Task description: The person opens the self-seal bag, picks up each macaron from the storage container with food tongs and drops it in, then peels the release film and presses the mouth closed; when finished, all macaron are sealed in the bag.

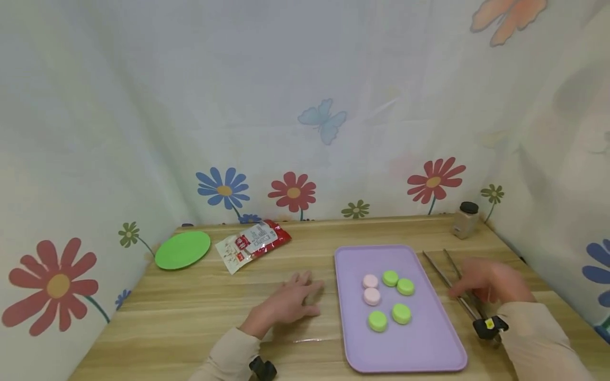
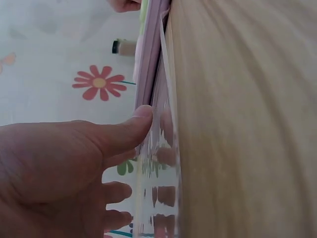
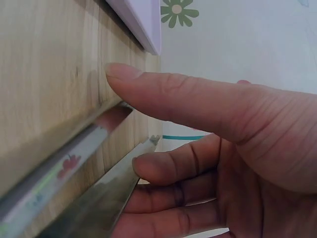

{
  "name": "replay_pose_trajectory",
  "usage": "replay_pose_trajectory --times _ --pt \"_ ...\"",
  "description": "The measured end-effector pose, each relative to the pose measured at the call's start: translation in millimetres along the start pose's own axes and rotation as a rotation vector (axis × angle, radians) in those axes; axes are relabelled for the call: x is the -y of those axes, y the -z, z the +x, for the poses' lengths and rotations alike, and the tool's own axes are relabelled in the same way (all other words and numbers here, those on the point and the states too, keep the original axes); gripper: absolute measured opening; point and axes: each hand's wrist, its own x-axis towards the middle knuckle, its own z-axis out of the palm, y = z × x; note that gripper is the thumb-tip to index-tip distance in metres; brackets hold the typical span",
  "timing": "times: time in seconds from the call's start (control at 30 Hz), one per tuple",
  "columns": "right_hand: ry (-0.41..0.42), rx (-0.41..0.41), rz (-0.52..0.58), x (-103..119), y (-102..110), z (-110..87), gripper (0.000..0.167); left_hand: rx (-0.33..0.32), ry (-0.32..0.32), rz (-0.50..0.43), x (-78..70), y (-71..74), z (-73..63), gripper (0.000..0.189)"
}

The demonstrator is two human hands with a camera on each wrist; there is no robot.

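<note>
Metal tongs lie on the table to the right of the lilac tray, their two arms spread. Over them reaches my right hand; in the right wrist view its thumb extends across one arm while the fingertips are right at the other arm. My left hand hovers low above the wood left of the tray, fingers relaxed and holding nothing. On the tray sit two pink macarons and several green macarons.
A green plate lies at the back left, beside a red and white packet. A small jar with a black lid stands at the back right. Flower-printed curtains enclose the wooden table.
</note>
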Motion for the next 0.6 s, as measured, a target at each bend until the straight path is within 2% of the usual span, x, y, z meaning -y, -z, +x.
replay_pose_trajectory --times 0.23,0.5,0.6 --pt "0.0 -0.001 -0.031 1 2 1.6 0.043 0.049 0.01 0.009 0.7 -3.6 1.0 0.059" --pt "0.01 -0.017 -0.045 -2 -2 8.9 0.04 0.005 0.014 -0.004 8.2 -9.6 3.6 0.055" --pt "0.002 -0.016 -0.048 -1 -1 9.3 0.04 -0.033 0.008 -0.015 9.4 -12.7 5.2 0.051"
